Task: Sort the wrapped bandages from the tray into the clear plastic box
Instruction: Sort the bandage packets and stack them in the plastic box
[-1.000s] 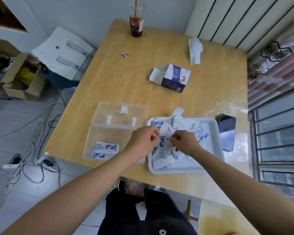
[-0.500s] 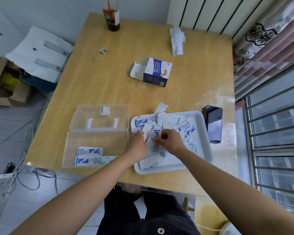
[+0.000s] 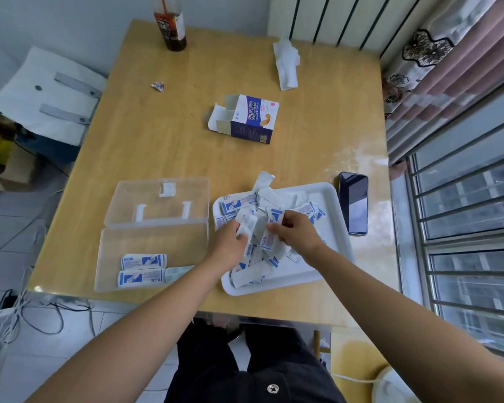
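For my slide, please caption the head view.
Left hand and right hand grip wrapped bandages over the white tray, beside the clear box.

Light wooden rectangular table (image 3: 186, 146) against pale grey wall (image 3: 70, 18). Barred metal-frame window (image 3: 472, 228) right side, daylight in; pink floral curtain (image 3: 448, 68) beside it. Grey tiled floor (image 3: 12, 222) left, black and white cables (image 3: 41, 318) strewn across.

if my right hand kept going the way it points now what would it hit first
Likely the wrapped bandage pinched in the left hand, just ahead of the right hand, which itself pinches a blue-striped bandage; depth between them is unclear.
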